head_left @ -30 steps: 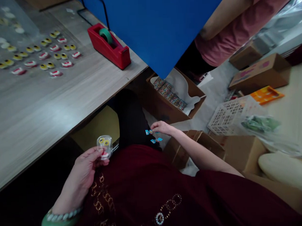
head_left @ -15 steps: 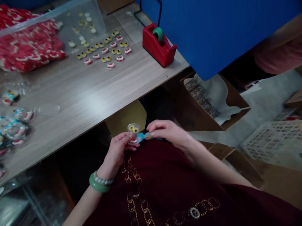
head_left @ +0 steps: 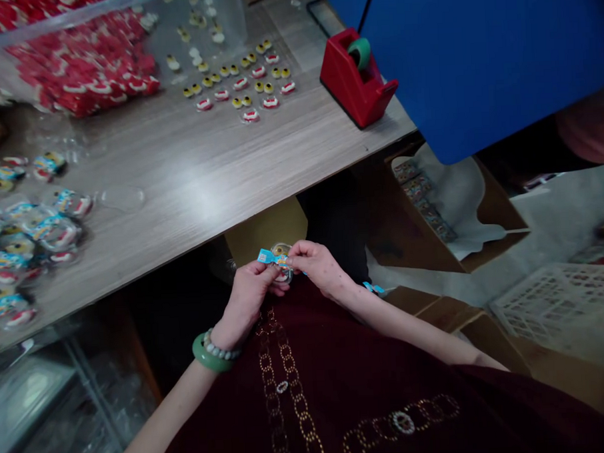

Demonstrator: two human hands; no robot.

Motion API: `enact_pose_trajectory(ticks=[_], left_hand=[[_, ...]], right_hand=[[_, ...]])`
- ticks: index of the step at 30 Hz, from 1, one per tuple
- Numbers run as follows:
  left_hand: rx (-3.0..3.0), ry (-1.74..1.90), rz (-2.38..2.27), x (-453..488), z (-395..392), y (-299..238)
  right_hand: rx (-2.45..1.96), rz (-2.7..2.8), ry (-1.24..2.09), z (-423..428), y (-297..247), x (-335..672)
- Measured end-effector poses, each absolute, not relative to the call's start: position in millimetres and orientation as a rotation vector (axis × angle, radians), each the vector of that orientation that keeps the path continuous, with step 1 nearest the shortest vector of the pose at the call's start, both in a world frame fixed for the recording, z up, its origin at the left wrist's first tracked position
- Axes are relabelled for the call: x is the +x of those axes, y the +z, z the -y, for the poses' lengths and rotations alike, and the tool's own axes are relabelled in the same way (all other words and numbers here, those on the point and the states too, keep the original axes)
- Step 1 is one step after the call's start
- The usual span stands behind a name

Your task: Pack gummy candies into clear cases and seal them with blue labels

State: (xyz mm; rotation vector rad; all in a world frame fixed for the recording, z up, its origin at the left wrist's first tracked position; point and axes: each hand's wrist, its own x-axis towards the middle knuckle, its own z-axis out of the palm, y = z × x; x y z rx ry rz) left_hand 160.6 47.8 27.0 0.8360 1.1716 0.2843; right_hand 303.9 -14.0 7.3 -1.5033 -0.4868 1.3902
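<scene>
Over my lap, just off the table's front edge, I hold a small clear plastic pack point(head_left: 281, 249) with yellow eye-shaped pieces and a red-and-white mouth-shaped piece inside. My left hand point(head_left: 250, 287) pinches it from the left side. A blue printed paper strip point(head_left: 266, 256) lies across the pack's middle, and the fingers of my right hand point(head_left: 318, 264) are closed on the strip's right part. My fingertips hide some of the pack and the strip.
On the table point(head_left: 178, 152) lie rows of yellow eyes and red mouths. A clear bin of red pieces point(head_left: 89, 65) stands behind, a red tape dispenser point(head_left: 356, 84) at right. Banded packs point(head_left: 36, 231) are heaped left. An open carton point(head_left: 431, 207) and a white crate point(head_left: 560, 302) are at right.
The blue strip, earlier stretched out to the right of the pack, now crosses over its front. My right hand has come closer to my left. The view has shifted slightly.
</scene>
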Motion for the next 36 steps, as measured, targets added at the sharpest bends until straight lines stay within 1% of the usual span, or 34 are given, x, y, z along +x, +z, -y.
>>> enact_pose_trajectory(ticks=[7, 16, 24, 28, 32, 36], left_hand=[[0.825, 0.239, -1.044, 156.5, -53.7, 22.6], [0.791, 0.264, -1.052, 157.4, -53.2, 16.8], [0.836, 0.323, -1.166, 162.3, -47.3, 15.5], [0.862, 0.380, -1.259, 164.7, -46.2, 12.3], [0.922, 0.407, -1.368, 165.5, -47.5, 12.1], [0.897, 0.429, -1.402, 162.8, -48.9, 12.4]], right_hand=[[-1.523, 0.474, 1.384, 9.3, 8.3, 307.7], [-1.671, 0.619, 1.320, 6.1, 8.0, 306.8], [-1.920, 0.788, 1.152, 8.5, 7.4, 295.7], [-1.940, 0.845, 1.139, 13.2, 13.8, 291.2], [-1.806, 0.682, 1.163, 19.0, 10.9, 294.6], [-1.857, 0.529, 0.983, 20.5, 0.9, 304.3]])
